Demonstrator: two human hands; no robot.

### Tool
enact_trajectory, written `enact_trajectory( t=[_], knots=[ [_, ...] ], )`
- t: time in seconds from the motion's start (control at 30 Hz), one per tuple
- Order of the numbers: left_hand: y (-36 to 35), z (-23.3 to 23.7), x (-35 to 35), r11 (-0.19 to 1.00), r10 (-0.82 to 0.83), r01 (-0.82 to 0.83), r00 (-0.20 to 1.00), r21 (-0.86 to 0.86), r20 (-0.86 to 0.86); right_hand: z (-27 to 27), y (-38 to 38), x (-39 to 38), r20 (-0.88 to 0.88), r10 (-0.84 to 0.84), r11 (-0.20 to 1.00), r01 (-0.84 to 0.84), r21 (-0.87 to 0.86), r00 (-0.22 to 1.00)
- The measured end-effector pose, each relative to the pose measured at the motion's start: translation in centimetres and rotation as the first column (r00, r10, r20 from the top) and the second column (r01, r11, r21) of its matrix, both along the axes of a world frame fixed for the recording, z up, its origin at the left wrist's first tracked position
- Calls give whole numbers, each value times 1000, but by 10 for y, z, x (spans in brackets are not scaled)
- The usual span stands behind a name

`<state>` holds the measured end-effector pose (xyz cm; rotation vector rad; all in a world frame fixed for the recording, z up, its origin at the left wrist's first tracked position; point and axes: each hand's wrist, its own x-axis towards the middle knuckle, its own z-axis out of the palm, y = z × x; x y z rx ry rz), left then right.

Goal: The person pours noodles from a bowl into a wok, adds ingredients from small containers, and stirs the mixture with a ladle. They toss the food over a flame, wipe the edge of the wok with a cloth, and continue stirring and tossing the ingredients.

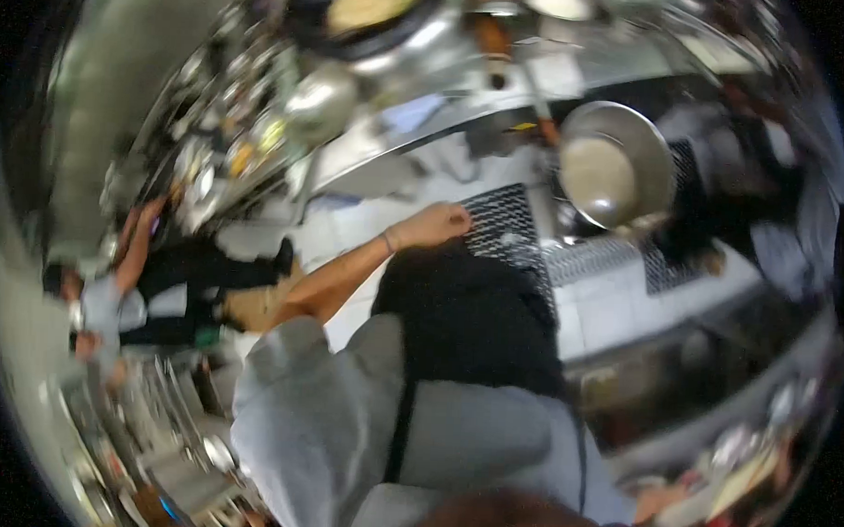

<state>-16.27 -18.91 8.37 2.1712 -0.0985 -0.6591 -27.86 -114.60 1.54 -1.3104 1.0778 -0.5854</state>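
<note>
Left hand (437,222) rests at one black apron (466,321), one pan (616,168) beyond.

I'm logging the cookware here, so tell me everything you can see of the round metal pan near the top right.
The metal pan is round, deep-sided and silvery grey, its dull pale inside apparently empty. It is tilted, open face toward the camera. A thin handle, partly orange-brown, seems to leave its upper-left rim. A black grid mat shows on the floor behind it. No hand visibly touches it; what holds it is unclear.
</note>
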Motion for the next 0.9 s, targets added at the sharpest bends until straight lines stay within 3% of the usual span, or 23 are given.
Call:
enact_trajectory(
  t=[0.1, 0.13, 0.17, 0.2, 0.23, 0.27, 0.3, 0.33, 0.37, 0.4, 0.43, 0.47, 0.5, 0.53, 0.57, 0.6, 0.63, 0.73, 0.8, 0.87, 0.9],
  knots=[
    [76, 31, -45, 831, 505, -512, 858, -218, -94, -9, 16, -1, -67, -89, 996, 87, -21, 994],
    [121, 36, -52, 900, 421, -436, 883, 30, 209, -11, 30, -6, -81, -114, 993, 112, -23, 990],
    [177, 21, -65, 774, 620, -630, 731, -68, 285, -18, 48, -5, -89, -119, 993, 118, -17, 989],
    [201, 51, -72, 559, 823, -808, 512, -189, 246, -27, 66, -5, -100, -110, 994, 111, 1, 989],
    [238, 60, -76, 480, 790, -871, 377, -105, 484, -38, 89, -1, -109, -91, 995, 94, 20, 990],
    [296, 54, -81, 375, 788, -920, 254, -111, 560, -53, 118, 5, -102, -30, 997, 37, 72, 994],
    [358, 41, -85, 235, 705, -971, 196, 36, 681, -69, 149, 12, -71, 73, 987, -62, 148, 995],
    [391, 49, -89, 156, 622, -972, 235, 176, 747, -86, 178, 22, 9, 247, 935, -241, 261, 969],
    [420, 47, -89, 70, 678, -994, 109, 83, 727, -98, 227, 42, 209, 514, 712, -550, 438, 832],
    [453, 41, -87, -19, 718, -1000, -18, -6, 696, -141, 251, 59, 437, 560, 418, -696, 584, 704],
    [505, 23, -88, 30, 662, -1000, 24, 6, 749, -123, 333, 73, -50, 422, 793, -342, 505, 905],
    [558, -1, -88, 81, 601, -996, 66, 21, 797, -124, 389, 86, -88, 485, 781, -386, 490, 870],
    [577, -15, -85, 54, 630, -998, 22, -15, 777, -113, 444, 94, -133, 543, 769, -428, 475, 829],
    [594, -29, -81, 25, 656, -998, -23, -52, 755, -90, 492, 94, -11, 610, 693, -527, 491, 792],
    [590, -17, -61, -98, 743, -987, -160, -130, 650, -70, 540, 103, -169, 650, 733, -550, 401, 741],
    [595, -12, -52, -227, 798, -957, -290, -183, 529, -69, 566, 108, -215, 676, 715, -558, 421, 705],
    [640, -46, -50, -176, 788, -956, -279, -233, 549, -60, 590, 110, -263, 722, 686, -609, 399, 640],
    [654, -65, -34, -162, 725, -957, -281, -241, 629, -62, 615, 99, -391, 802, 597, -648, 473, 452],
    [670, -74, -29, -53, 755, -956, -227, -288, 615, -88, 597, 86, -351, 819, 573, -628, 526, 454],
    [692, -91, -30, 113, 754, -905, -192, -411, 629, -122, 569, 48, -216, 784, 593, -598, 539, 582],
    [695, -92, -29, 217, 732, -862, -167, -458, 660, -99, 593, 43, -352, 822, 559, -755, 344, 448]
  ],
)
